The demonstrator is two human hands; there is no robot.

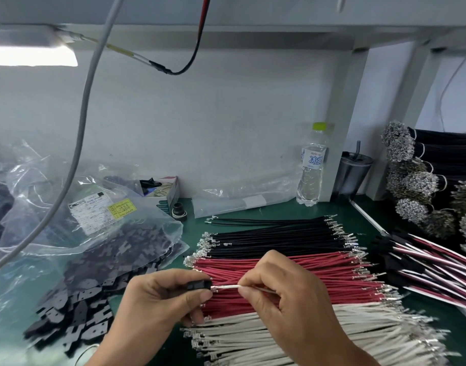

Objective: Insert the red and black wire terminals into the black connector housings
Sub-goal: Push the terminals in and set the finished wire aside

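My left hand point(163, 299) pinches a small black connector housing point(198, 285) between thumb and fingers. My right hand point(284, 294) grips a white wire point(226, 286) whose metal terminal touches the housing's right face. Beneath the hands lie flat rows of black wires point(274, 237), red wires point(305, 276) and white wires point(292, 336), all tipped with metal terminals. Loose black housings point(76, 315) spill from a clear plastic bag point(54, 233) at the left.
Finished harnesses point(432, 265) lie at the right, with bundles of black wires point(424, 180) stacked behind. A water bottle point(312, 165), a grey tumbler point(354, 173) and a small box point(163, 191) stand against the back wall. A grey cable point(81, 128) hangs at the left.
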